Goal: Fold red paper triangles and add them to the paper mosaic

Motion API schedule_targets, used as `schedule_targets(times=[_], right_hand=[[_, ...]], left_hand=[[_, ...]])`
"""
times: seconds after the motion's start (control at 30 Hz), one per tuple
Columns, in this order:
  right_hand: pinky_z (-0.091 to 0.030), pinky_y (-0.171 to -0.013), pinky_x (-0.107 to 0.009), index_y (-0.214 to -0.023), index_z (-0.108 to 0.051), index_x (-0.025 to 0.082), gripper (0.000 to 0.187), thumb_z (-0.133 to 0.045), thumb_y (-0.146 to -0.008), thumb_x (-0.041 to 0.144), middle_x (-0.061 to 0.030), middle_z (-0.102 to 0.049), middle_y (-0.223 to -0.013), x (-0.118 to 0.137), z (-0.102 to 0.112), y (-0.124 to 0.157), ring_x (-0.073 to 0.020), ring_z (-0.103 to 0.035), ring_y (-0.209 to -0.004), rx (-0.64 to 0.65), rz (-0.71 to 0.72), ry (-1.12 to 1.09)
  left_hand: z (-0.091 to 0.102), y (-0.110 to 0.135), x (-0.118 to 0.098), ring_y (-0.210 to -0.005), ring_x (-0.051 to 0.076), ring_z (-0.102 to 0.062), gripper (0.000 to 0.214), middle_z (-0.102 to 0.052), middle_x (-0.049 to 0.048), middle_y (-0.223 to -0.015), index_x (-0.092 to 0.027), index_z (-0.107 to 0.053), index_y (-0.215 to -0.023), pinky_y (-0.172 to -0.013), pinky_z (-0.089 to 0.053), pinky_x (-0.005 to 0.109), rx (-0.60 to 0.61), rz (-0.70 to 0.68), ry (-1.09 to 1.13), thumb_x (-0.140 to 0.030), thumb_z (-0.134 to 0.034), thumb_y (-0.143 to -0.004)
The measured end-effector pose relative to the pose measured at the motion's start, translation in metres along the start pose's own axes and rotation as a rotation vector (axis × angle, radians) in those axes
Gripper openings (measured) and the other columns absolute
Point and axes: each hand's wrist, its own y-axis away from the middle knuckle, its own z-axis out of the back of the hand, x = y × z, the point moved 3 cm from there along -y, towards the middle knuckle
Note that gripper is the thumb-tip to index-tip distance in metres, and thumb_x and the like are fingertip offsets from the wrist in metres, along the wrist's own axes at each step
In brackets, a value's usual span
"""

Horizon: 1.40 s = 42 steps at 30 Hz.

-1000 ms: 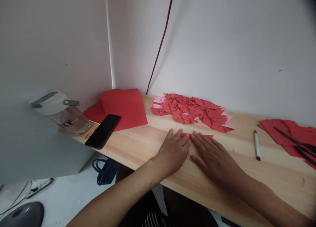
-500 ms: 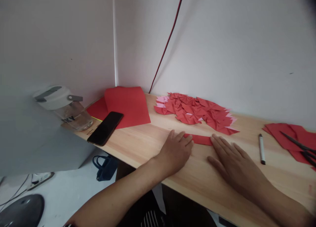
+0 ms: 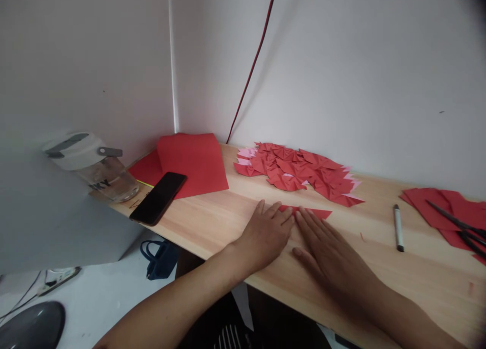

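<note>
A narrow folded piece of red paper [image 3: 321, 214] lies flat on the wooden desk, its right end tapering to a point. My left hand [image 3: 268, 230] presses on its left end with fingers spread. Beside it, my right hand [image 3: 326, 243] lies flat, its fingertips on the middle of the paper and close to the left fingers. Both hands hide much of the strip. Just behind it spreads a heap of folded red paper pieces [image 3: 292, 167], some with pink tips.
Larger red sheets [image 3: 197, 162], a black phone [image 3: 158, 198] and a clear bottle with a white lid [image 3: 110, 174] are at the left. A marker [image 3: 398, 227] and black scissors [image 3: 469, 230] on cut red paper [image 3: 429, 202] lie right. Walls rise behind the desk.
My right hand has slid left along the folded paper toward my left hand, uncovering the pointed right end. My left hand stays on the left end. The view has shifted slightly.
</note>
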Motion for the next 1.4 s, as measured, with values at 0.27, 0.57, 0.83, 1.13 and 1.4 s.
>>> schedule_targets(times=[0.27, 0.57, 0.83, 1.13, 1.4], right_hand=[[-0.049, -0.101, -0.054, -0.157, -0.008, 0.004, 0.075, -0.027, -0.1, 0.05, -0.0301, -0.043, -0.148, -0.04, -0.001, 0.056, -0.0382, -0.049, -0.133, 0.008, -0.162, 0.104], [-0.04, -0.107, -0.052, -0.137, -0.054, 0.007, 0.058, -0.024, -0.102, 0.043, -0.0192, -0.059, -0.138, -0.029, 0.02, 0.011, -0.0319, -0.052, -0.131, -0.031, -0.083, 0.096], [-0.046, -0.097, -0.049, -0.122, -0.065, 0.005, 0.053, -0.028, -0.103, 0.038, -0.0176, -0.07, -0.122, -0.01, 0.015, -0.015, -0.0304, -0.064, -0.112, -0.035, 0.063, 0.063], [-0.053, -0.075, -0.042, -0.102, -0.069, 0.009, 0.04, -0.036, -0.101, 0.032, -0.0169, -0.066, -0.099, -0.017, 0.013, -0.033, -0.0276, -0.062, -0.086, 0.02, 0.018, -0.022], [-0.053, -0.082, -0.041, -0.111, -0.066, 0.008, 0.04, -0.036, -0.101, 0.032, -0.0176, -0.065, -0.109, -0.026, 0.011, -0.023, -0.0273, -0.061, -0.094, -0.026, 0.02, -0.045]], left_hand=[[-0.001, -0.002, 0.0, -0.139, 0.032, -0.04, 0.042, -0.047, 0.0092, -0.15, -0.012, -0.052, -0.137, -0.11, -0.034, 0.059, 0.035, 0.004, 0.002, -0.022, -0.03, -0.102], [0.001, -0.001, 0.0, -0.137, 0.032, -0.042, 0.043, -0.048, 0.0102, -0.149, -0.012, -0.051, -0.136, -0.111, -0.032, 0.058, 0.017, -0.012, -0.014, -0.022, -0.028, -0.102], [-0.001, -0.001, -0.002, -0.137, 0.027, -0.041, 0.046, -0.048, 0.0122, -0.149, -0.003, -0.047, -0.14, -0.116, -0.027, 0.045, -0.016, -0.094, -0.04, -0.018, -0.029, -0.1], [0.002, -0.002, -0.002, -0.136, 0.026, -0.043, 0.044, -0.052, 0.0123, -0.145, -0.005, -0.049, -0.137, -0.112, -0.031, 0.045, -0.009, -0.086, -0.029, -0.017, -0.027, -0.101], [-0.002, -0.002, -0.002, -0.135, 0.027, -0.043, 0.043, -0.052, 0.0121, -0.145, -0.006, -0.048, -0.137, -0.112, -0.03, 0.046, 0.01, -0.08, -0.044, -0.017, -0.029, -0.1]])
